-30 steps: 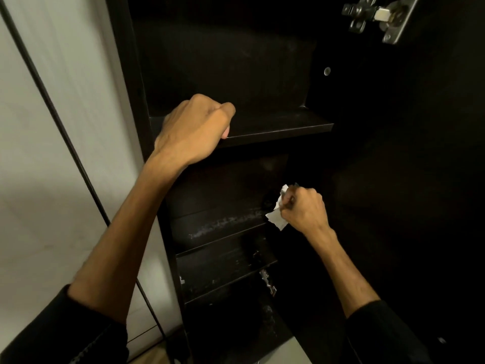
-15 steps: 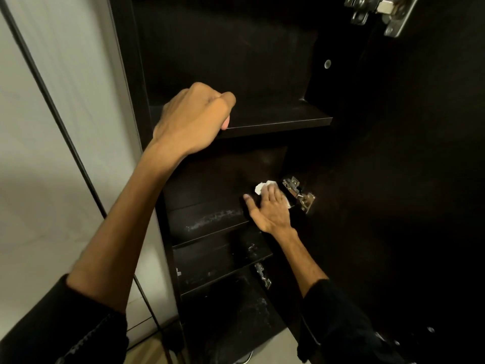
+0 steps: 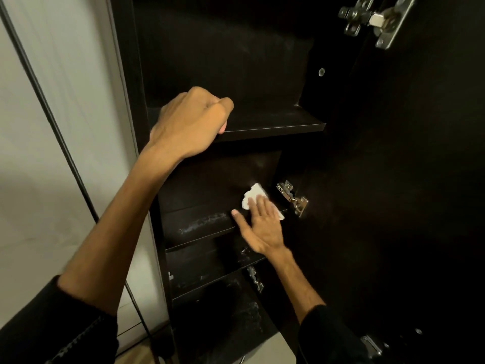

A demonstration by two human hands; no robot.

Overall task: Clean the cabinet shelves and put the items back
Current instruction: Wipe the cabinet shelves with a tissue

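Observation:
A narrow dark cabinet with several shelves stands open in front of me. My left hand (image 3: 191, 122) curls over the front edge of the upper shelf (image 3: 278, 124) and grips it. My right hand (image 3: 262, 224) lies flat, fingers spread, pressing a white tissue (image 3: 253, 194) onto the right end of the middle shelf (image 3: 199, 224). A pale dusty smear shows on that shelf to the left of my right hand. No items stand on the shelves.
The open cabinet door (image 3: 393, 179) hangs at the right, with metal hinges (image 3: 291, 197) beside my right hand and at the top right (image 3: 375, 19). A white wall (image 3: 52, 153) with a black cable (image 3: 60, 143) lies at the left. Lower shelves (image 3: 210, 277) are dusty too.
My right hand went from a fist bunching the tissue near the shelf's front to an open palm pressing it flat further in on the middle shelf. My left hand stayed put.

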